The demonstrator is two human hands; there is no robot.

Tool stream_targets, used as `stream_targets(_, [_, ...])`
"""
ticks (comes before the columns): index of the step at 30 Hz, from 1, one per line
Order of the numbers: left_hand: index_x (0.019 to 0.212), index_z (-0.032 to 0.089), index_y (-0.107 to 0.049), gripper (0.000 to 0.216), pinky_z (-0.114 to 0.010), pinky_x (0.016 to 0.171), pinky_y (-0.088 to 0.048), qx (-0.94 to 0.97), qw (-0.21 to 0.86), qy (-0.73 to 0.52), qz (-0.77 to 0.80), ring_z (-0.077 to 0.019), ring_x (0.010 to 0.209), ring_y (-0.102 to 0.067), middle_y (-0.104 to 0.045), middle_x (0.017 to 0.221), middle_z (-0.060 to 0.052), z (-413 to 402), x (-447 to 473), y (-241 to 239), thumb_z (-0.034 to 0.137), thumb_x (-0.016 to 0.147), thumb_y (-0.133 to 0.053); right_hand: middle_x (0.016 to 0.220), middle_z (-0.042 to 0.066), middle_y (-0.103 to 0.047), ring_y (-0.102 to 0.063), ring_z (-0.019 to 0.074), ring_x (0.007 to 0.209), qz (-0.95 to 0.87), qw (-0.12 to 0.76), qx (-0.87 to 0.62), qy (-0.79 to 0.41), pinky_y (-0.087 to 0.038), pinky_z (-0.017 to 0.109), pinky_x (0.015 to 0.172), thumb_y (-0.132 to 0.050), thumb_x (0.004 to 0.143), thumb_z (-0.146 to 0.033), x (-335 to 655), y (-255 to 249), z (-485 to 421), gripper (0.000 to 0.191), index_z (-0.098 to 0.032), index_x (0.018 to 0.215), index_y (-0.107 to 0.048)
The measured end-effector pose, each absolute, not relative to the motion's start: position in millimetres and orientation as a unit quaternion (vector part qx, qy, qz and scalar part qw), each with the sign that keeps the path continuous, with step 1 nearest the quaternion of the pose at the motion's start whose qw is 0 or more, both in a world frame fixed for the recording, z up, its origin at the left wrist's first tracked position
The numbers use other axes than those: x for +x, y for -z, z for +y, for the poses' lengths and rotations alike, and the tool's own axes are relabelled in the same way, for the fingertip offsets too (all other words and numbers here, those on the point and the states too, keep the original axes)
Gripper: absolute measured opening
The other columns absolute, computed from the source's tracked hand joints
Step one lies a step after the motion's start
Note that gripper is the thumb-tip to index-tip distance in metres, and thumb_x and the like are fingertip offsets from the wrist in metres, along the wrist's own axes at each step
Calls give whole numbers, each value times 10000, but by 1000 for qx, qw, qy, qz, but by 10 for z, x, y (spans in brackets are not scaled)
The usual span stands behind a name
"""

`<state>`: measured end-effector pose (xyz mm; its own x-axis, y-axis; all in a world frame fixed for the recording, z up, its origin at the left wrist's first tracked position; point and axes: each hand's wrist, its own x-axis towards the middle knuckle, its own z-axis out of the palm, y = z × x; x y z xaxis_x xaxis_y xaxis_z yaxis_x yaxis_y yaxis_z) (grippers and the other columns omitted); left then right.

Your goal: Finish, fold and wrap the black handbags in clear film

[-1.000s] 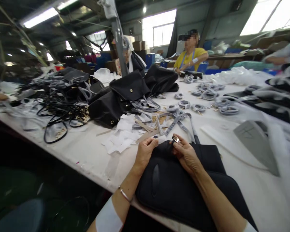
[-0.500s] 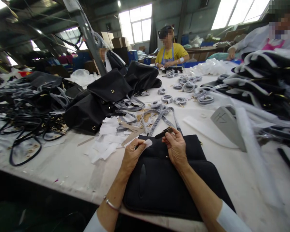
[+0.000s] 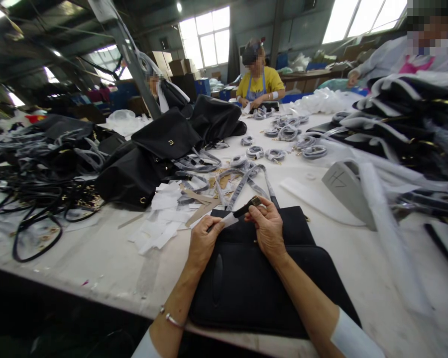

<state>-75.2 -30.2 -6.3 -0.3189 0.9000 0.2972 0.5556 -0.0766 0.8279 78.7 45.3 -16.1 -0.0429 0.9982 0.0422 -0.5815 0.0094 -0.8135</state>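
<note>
**Strap end** [image 3: 251,205]: black, with a gold fitting. It is held up just above the far edge of a flat black bag [image 3: 246,283], which lies at the near side of the bench [image 3: 108,258].

**Right hand** [image 3: 269,228]: thumb and fingers closed on the strap end, pinching it near the fitting.

**Left hand** [image 3: 203,241]: fingertips pinch a white slip [image 3: 229,219] that meets the lower part of the strap end. Whether the slip wraps it or only touches it cannot be told. Both wrists lie over the bag.

**Step in hand**, by the look of it: the slip is being worked at the strap end, paper against metal. The piece is small, so any further move calls for a fine fingertip grip and a bag that lies steady underneath.

**Around:**
- Grey-wrapped straps [image 3: 246,181] run from the bag toward mid-bench.
- White scraps [image 3: 164,219] lie just to the left.
- Black bags [image 3: 164,144] are piled beyond the scraps.
- Coils [image 3: 276,154] lie farther back.
- Black cords [image 3: 41,204] are tangled at far left.
- A grey wedge [image 3: 345,191] sits to the right.
- A person in yellow [image 3: 259,82] works at the far end, well apart.
</note>
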Motion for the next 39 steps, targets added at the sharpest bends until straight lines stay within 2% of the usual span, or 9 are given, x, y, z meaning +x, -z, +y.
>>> stream_targets(8, [823, 195, -718, 221, -254, 746, -438, 561, 185, -485, 645, -160, 779, -602, -663, 791, -8, -314, -742, 38, 367, 881, -592, 720, -41, -680, -650, 126, 585, -383, 610, -325, -613, -554, 265, 577, -787, 703, -312, 775, 186, 438, 417, -208, 1057, -591])
stream_targets(14, [864, 211, -754, 228, -277, 786, -457, 564, 221, -470, 641, -187, 825, -626, -707, 848, -25, -278, -726, -64, 389, 854, -611, 660, -35, -677, -647, 150, 579, -431, 564, -317, -629, -549, 292, 590, -779, 706, -375, 763, 138, 405, 401, -210, 1039, -628])
stream_targets(17, [890, 203, -767, 260, -277, 755, -468, 551, 305, -441, 640, -196, 815, -638, -727, 854, -26, -211, -764, -150, 412, 829, -625, 637, -21, -679, -631, 146, 562, -444, 560, -319, -623, -531, 289, 592, -756, 733, -405, 769, 142, 415, 356, -207, 1017, -672])
stream_targets(22, [872, 146, -748, 323, -227, 572, -430, 493, 497, -385, 601, -135, 620, -597, -701, 747, -27, -88, -794, -284, 427, 715, -723, 703, -9, -687, -579, 116, 561, -443, 582, -342, -590, -484, 258, 546, -765, 722, -367, 781, 174, 459, 277, -208, 946, -728])
stream_targets(24, [853, 130, -715, 361, -218, 570, -442, 455, 555, -387, 579, -124, 608, -604, -686, 734, -28, -66, -765, -307, 436, 667, -763, 698, -13, -679, -562, 109, 559, -435, 589, -346, -586, -475, 255, 547, -767, 719, -345, 784, 185, 474, 222, -203, 886, -735])
stream_targets(27, [853, 128, -662, 414, -249, 630, -499, 406, 600, -398, 563, -156, 673, -665, -704, 781, -55, -73, -691, -278, 471, 654, -779, 708, -13, -679, -570, 110, 571, -410, 604, -349, -587, -487, 265, 572, -775, 706, -341, 784, 194, 491, 199, -192, 823, -714])
stream_targets(31, [860, 135, -626, 431, -265, 637, -523, 377, 597, -415, 574, -177, 680, -693, -729, 802, -80, -99, -603, -165, 472, 647, -791, 655, -49, -652, -580, 112, 540, -382, 620, -338, -597, -472, 248, 541, -813, 661, -340, 770, 210, 500, 323, -206, 878, -615])
stream_targets(34, [810, 139, -613, 397, -245, 613, -513, 379, 558, -451, 585, -159, 631, -680, -725, 753, -61, -90, -575, -88, 441, 636, -801, 652, -53, -663, -602, 118, 565, -401, 581, -321, -631, -459, 228, 543, -838, 628, -329, 759, 242, 493, 400, -214, 897, -566])
stream_targets(39, [824, 156, -622, 322, -233, 587, -490, 414, 490, -466, 609, -165, 629, -675, -709, 691, -26, -90, -553, -27, 435, 713, -737, 686, -10, -686, -619, 128, 612, -430, 532, -315, -659, -462, 229, 556, -776, 710, -401, 768, 274, 502, 289, -190, 833, -623])
